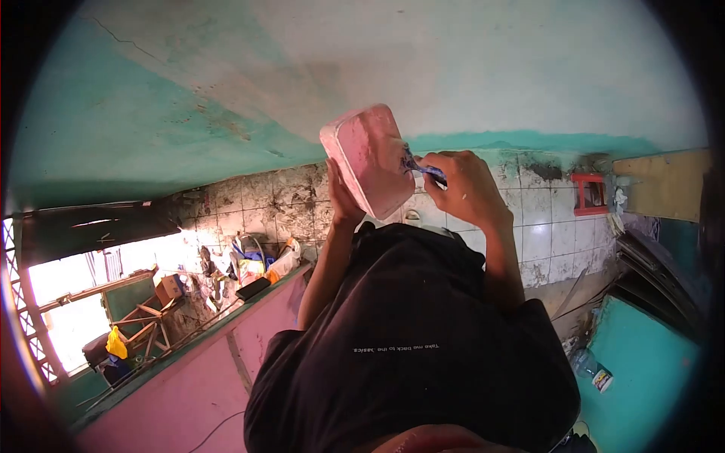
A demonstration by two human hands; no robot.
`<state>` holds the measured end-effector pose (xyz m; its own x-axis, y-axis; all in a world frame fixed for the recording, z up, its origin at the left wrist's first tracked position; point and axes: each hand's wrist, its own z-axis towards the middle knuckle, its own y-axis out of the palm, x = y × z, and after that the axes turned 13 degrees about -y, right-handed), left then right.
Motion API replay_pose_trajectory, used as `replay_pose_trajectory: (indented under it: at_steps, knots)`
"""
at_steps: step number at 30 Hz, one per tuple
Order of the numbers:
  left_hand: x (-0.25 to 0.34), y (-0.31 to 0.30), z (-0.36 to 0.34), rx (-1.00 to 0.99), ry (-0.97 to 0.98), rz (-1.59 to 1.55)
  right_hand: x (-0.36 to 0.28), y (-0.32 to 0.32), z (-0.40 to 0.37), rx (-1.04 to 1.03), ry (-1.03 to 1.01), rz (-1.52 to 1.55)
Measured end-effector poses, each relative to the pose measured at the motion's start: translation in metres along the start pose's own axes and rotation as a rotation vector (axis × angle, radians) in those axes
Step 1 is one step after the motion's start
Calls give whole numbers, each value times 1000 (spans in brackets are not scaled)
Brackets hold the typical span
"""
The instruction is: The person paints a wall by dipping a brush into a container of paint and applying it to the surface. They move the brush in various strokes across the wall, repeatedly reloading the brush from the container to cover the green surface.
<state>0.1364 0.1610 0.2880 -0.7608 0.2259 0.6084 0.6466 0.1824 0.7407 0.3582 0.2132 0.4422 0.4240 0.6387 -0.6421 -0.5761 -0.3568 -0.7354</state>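
A pink, paint-smeared rectangular tub [370, 155] is held up in front of my chest, its inside facing me. My left hand [343, 198] grips the tub's left side and lower edge, with part of the fingers hidden behind it. In my right hand [467, 185] is a paintbrush [433, 174] with a blue handle. Its dark bristle end meets the tub's right inner side. The fingers of the right hand are closed around the handle.
Ahead is a wall [468, 68] in pale and turquoise paint, above stained white tiles [536, 234]. A pink partition [189, 385] with cluttered items [257, 260] behind stands at left. A turquoise surface [642, 377] with a plastic bottle [593, 370] lies at right.
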Motion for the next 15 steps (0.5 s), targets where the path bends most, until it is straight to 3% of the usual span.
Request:
replay_pose_trajectory:
  at_steps: [2, 3, 4, 6, 8, 11, 12, 14, 15]
  knots:
    - [-13, 3, 7, -483, -39, -219, 8, 1, -13, 9, 25, -101]
    - [-27, 16, 6, 33, -49, 36, 13, 6, -19, 11, 32, -99]
    - [-39, 15, 12, 83, -76, -9, 19, 13, -23, -45, 23, -122]
    - [-39, 31, 10, 23, -162, -37, 26, 10, -35, -95, 25, -143]
    - [-31, 45, 5, -90, -170, -29, 31, 1, -48, -30, -20, 47]
    - [-44, 48, 9, -29, -158, 2, 27, -11, -60, 7, 85, -47]
    - [-50, 43, 14, -6, -144, 37, 32, -8, -62, 13, 90, -44]
    - [-86, -30, 39, 100, 122, 357, 45, 6, -62, -85, 48, -121]
    - [-101, -18, 41, 97, 72, 283, 48, 9, -63, -91, 38, -85]
